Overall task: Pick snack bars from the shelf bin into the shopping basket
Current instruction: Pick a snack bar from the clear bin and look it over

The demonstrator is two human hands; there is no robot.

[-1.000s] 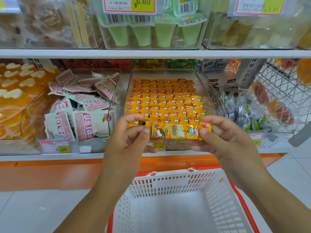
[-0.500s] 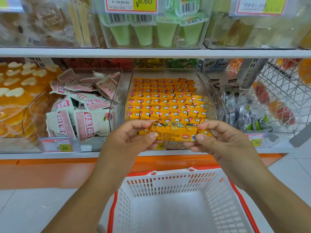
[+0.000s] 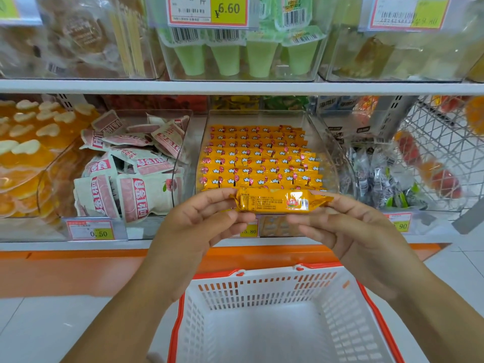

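Observation:
A yellow-orange snack bar point(image 3: 275, 203) lies level between my two hands, its back side with small print facing me. My left hand point(image 3: 201, 221) pinches its left end and my right hand point(image 3: 348, 226) pinches its right end. Just behind the bar stands a clear shelf bin point(image 3: 330, 153) packed with rows of the same yellow bars point(image 3: 256, 161). Below my hands sits a white shopping basket point(image 3: 262, 289) with an orange rim, nothing visible inside it.
A clear bin of pink-and-white packets point(image 3: 131, 174) stands to the left, orange jelly cups point(image 3: 28, 142) further left. A bin of small dark-wrapped sweets point(image 3: 379, 176) and a wire basket point(image 3: 440, 142) are on the right. Another shelf with green cups point(image 3: 243, 56) hangs above.
Both hands have turned the bar over, from its picture side to its printed back, and drawn it slightly toward me and downward, away from the bin's front edge.

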